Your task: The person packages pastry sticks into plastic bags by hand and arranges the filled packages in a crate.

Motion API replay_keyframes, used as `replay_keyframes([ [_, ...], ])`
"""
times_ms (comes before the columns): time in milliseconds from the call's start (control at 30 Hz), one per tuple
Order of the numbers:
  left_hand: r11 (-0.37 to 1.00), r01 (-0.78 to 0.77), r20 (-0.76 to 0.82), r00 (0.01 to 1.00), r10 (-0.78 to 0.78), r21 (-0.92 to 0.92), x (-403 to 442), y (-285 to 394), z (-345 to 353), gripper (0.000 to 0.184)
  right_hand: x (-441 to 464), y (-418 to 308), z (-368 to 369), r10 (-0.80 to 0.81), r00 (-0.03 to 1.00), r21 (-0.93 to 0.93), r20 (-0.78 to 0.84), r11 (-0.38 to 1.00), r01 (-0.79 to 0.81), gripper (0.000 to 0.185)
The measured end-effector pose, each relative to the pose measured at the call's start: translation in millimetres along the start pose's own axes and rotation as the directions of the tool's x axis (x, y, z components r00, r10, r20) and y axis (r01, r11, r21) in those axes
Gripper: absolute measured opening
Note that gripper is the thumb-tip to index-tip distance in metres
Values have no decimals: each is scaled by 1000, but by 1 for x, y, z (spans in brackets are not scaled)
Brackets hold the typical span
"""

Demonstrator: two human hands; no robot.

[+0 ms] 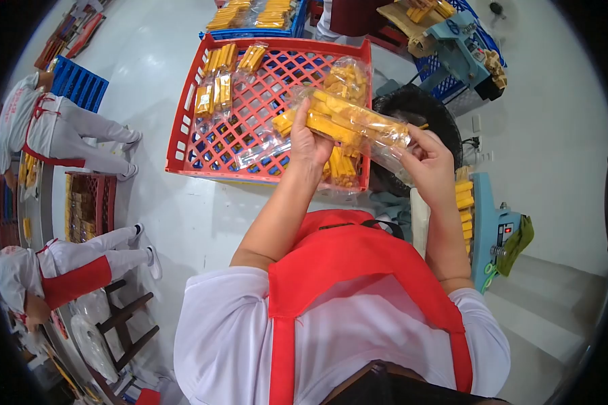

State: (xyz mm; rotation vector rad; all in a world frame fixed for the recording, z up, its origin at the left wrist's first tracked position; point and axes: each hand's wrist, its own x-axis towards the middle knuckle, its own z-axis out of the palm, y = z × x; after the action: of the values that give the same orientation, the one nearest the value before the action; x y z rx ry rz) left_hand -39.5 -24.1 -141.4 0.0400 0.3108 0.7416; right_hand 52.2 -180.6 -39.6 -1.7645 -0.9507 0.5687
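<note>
From here I see glossy, crinkled clear plastic film (393, 137) over rough-looking yellow sticks (334, 130), a smooth plastic crate (284, 44), a matt cloth apron (344, 246), a soft cloth shirt (219, 324), and a smooth, faintly shiny floor (189, 209).

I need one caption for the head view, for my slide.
Left hand and right hand hold bagged yellow sticks partly over a red crate.

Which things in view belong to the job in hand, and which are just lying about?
In the job:
bagged yellow sticks, held by left hand and right hand
red crate beyond the body, holding similar packs

Apparently just lying about:
green scissors
green cloth
far-left blue crate
</note>
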Motion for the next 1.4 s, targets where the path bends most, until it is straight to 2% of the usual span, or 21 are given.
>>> replay_keyframes([
  [33, 1000, -20, 16, 1000, 20, 19, 0, 0, 2, 34, -1, 2, -1, -66, 996, -282, -55, 958, 48, 34],
  [67, 998, -40, 33, 999, 39, 38, 0, 0, 3, 34, -2, 5, 1, -61, 996, -281, -61, 959, 42, 34],
  [133, 998, -41, 44, 998, 39, 39, -1, 1, 5, 34, -2, 9, 6, -238, 962, -250, -131, 947, 200, 35],
  [267, 999, -24, 61, 998, 22, 31, -4, 3, 5, 34, -6, 1, 10, -268, 956, -334, -117, 917, 217, 35],
  [333, 999, -38, 53, 998, 36, 31, -1, 4, -3, 36, -6, 0, 11, -317, 941, -441, -119, 866, 236, 34],
  [467, 994, -81, 28, 996, 79, 68, -2, 7, 0, 38, -2, 5, 17, -287, 949, -403, -129, 890, 214, 34],
  [533, 995, -70, 27, 997, 69, 65, -3, 9, 2, 38, -2, 2, 24, -262, 954, -261, -145, 940, 218, 32],
  [567, 995, -67, 28, 997, 65, 71, -3, 9, 3, 38, 0, 0, 27, -260, 954, -257, -151, 942, 216, 32],
  [600, 996, -58, 31, 998, 56, 66, -4, 8, 4, 36, 4, -3, 31, -146, 982, -10, -123, 989, 146, 32],
  [633, 997, -47, 31, 998, 46, 61, -6, 6, 5, 35, 7, -5, 32, -40, 997, 235, -65, 970, 54, 31],
  [733, 998, -22, 21, 1000, 20, 61, -9, 7, 8, 40, 9, -4, 24, -23, 999, 275, 23, 961, 16, 30],
  [767, 998, -19, 17, 1000, 18, 60, -8, 8, 8, 40, 7, -6, 23, -18, 1000, 275, 23, 961, 11, 30],
  [833, 1000, 17, 5, 1000, -18, 23, -6, 11, 6, 42, 3, -10, 23, -35, 999, 395, -33, 918, 45, 27],
  [967, 1000, 5, -54, 999, -4, 17, -5, 15, 1, 41, 1, -10, 16, -47, 996, 373, -76, 925, 72, 27],
  [1033, 1000, 15, -17, 1000, -15, -3, -10, 12, 6, 42, 1, -11, 14, 2, 1000, 451, -20, 893, 7, 29],
  [1167, 998, 16, 4, 1000, -16, 66, -14, 3, 8, 43, 1, -8, 13, 9, 999, 436, 33, 900, -23, 30],
  [1233, 989, 148, -2, 989, -148, 13, -12, -2, -6, 43, 1, -6, 19, 15, 1000, 447, -27, 895, -1, 31],
  [1367, 984, 181, -9, 984, -181, -8, -11, -7, -16, 43, 6, -21, 7, 36, 999, 371, 10, 928, -37, 34],
  [1400, 989, 147, -20, 989, -147, 5, -12, -7, -11, 43, 5, -25, 5, 59, 998, 343, 29, 937, -66, 38],
])
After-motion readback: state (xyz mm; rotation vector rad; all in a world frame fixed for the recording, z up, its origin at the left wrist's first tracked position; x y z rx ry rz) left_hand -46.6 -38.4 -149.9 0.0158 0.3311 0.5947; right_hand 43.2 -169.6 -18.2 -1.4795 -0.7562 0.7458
